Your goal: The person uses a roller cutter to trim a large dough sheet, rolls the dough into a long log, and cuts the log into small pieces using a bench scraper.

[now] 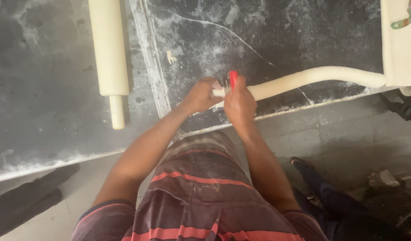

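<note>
A long pale dough rope (312,78) lies across the dark floured stone counter (268,31), running from the right toward me. My left hand (198,96) grips the rope's near end, a small piece of dough showing between its fingers. Right beside it, my right hand (239,102) is closed on a red-handled cutter (233,78), held upright at the rope's end. The cutter's blade is hidden behind my fingers.
A cream rolling pin (109,49) lies on the left slab of the counter. A dough scrap (171,56) sits near the seam. A cream-coloured block or tub (399,42) stands at the right. Another person's leg (330,196) is on the floor.
</note>
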